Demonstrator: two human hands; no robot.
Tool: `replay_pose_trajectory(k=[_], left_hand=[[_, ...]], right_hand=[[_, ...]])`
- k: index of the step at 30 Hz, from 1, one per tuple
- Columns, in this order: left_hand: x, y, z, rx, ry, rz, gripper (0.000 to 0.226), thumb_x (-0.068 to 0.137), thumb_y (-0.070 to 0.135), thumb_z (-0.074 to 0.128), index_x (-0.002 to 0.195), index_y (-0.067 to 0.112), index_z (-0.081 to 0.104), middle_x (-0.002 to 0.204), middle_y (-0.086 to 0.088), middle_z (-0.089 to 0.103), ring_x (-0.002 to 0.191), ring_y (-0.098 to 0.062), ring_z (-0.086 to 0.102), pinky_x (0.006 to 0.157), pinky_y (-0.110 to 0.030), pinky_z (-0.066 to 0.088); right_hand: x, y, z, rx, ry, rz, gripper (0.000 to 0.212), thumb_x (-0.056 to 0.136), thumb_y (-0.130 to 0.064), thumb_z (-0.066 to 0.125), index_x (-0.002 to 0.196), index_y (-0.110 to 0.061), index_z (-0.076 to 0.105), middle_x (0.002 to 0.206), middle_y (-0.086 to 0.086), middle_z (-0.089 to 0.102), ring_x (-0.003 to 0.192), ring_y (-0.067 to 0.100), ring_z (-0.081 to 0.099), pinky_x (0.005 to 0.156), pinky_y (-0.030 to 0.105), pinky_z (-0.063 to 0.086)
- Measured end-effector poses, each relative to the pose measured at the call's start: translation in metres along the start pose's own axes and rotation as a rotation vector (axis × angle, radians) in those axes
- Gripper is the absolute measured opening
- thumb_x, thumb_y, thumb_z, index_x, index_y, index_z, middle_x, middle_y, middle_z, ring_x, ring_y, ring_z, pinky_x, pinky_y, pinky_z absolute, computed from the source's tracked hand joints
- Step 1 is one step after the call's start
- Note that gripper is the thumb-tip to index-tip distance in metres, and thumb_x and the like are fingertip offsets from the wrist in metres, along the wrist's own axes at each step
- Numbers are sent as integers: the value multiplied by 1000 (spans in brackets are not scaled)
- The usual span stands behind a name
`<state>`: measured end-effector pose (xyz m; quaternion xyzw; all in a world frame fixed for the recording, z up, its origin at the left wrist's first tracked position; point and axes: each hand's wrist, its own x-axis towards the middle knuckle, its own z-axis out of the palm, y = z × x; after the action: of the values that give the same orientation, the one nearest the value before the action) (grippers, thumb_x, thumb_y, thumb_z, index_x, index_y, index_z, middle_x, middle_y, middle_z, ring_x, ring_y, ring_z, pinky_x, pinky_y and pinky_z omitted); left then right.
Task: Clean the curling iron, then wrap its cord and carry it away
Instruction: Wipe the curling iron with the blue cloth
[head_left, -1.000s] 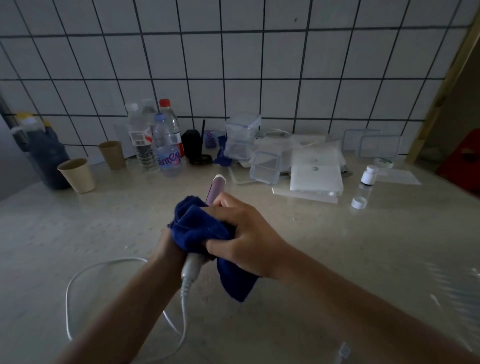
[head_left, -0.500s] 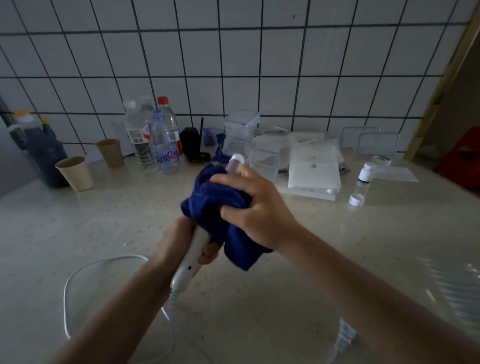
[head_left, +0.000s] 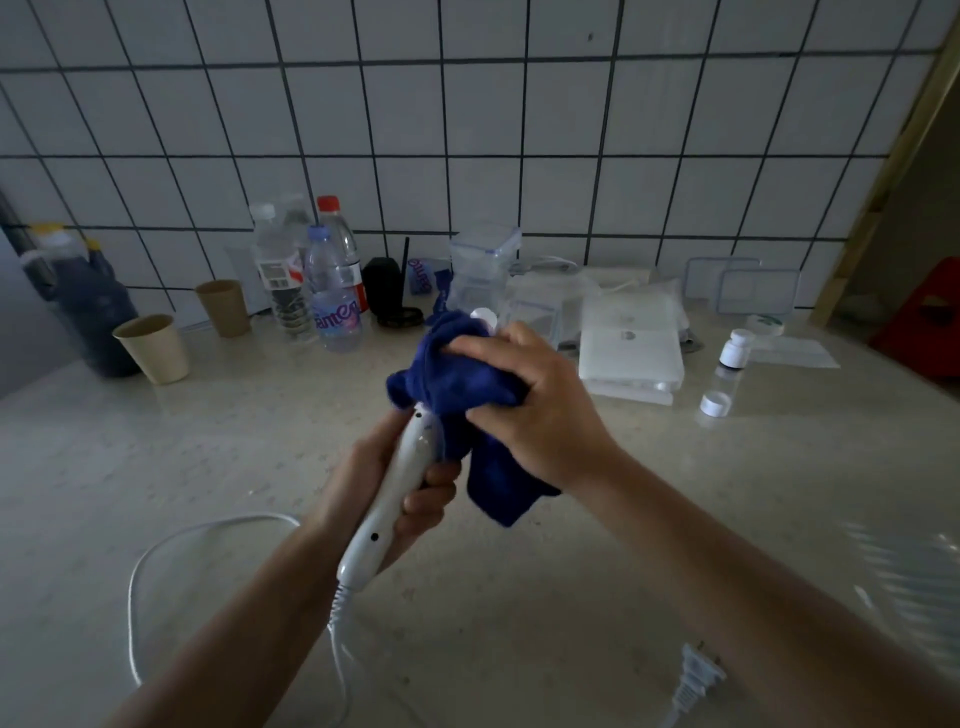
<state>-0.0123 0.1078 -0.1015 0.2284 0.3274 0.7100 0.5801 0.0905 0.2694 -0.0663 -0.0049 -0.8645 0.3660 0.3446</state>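
The left hand (head_left: 363, 467) curls its fingers (head_left: 423, 501) around the white handle of the curling iron (head_left: 400, 478), held above the counter (head_left: 208, 441), while the right hand (head_left: 540, 410) squeezes a blue cloth (head_left: 457, 384) around the barrel, which hides all but the tip (head_left: 483, 314). The cord (head_left: 156, 551) loops on the counter at left, its plug (head_left: 696, 675) lying in front; behind stand 2 paper cups (head_left: 153, 348), bottles (head_left: 335, 301) and white boxes (head_left: 628, 358) by the wall (head_left: 467, 130).

Left hand (head_left: 356, 483) near centre, fingers curled round white curling iron handle (head_left: 402, 470), fingertips showing on handle's right side. Left forearm rises from near left. Right hand (head_left: 540, 410) just above and right of left hand, fingers and thumb clenched on bunched blue cloth (head_left: 452, 379). Right forearm enters from near right. Both forearms bare.
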Motion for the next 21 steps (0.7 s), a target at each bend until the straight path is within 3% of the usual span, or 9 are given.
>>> replay_pose_trajectory(k=[3,5,8,11,14,18,21], left_hand=[[1,-5,5,-11,-47,-59,40,94,49,65,105,11,65,64,-6,45,41,-12,44,34,-21,38],[1,-6,6,41,-52,-52,41,100,51,55,114,14,63,65,-7,44,42,-12,44,35,-22,37],[2,-5,3,83,25,16,38,100,44,49,101,9,64,66,-9,46,42,-14,45,34,-22,38],[1,-3,-2,251,198,138,38,90,37,48,76,8,68,63,-12,52,43,-16,47,35,-23,39],[1,-3,-1,448,315,246,38,94,40,52,84,7,68,67,-15,58,47,-19,53,38,-26,42],[4,-14,7,868,297,395,33,86,53,70,108,29,73,81,-4,72,65,-21,68,56,-31,56],[5,-17,9,872,324,382,35,80,43,79,114,33,73,81,-7,74,65,-25,70,59,-35,58]], right_hand=[[11,4,-26,-44,249,96,50,83,-19,67,133,-18,68,107,-1,61,97,2,59,87,12,43],[16,8,-39,-29,328,129,46,83,-17,66,128,-21,70,106,9,64,96,15,62,88,20,45],[10,4,-31,47,117,134,49,83,-18,67,131,-25,69,110,-1,61,100,10,59,92,24,44],[-1,-1,-3,42,-170,50,53,84,-20,71,135,-32,68,111,-17,56,104,-2,56,91,12,42],[3,4,-7,17,-42,26,53,83,-18,72,135,-27,68,109,-22,55,101,-10,56,90,7,41],[11,12,-26,11,248,192,53,85,-15,71,136,-28,66,114,-6,65,102,-1,61,93,22,47],[9,11,-25,18,205,186,56,82,-18,73,136,-30,65,114,-12,63,103,-3,60,92,17,44]])
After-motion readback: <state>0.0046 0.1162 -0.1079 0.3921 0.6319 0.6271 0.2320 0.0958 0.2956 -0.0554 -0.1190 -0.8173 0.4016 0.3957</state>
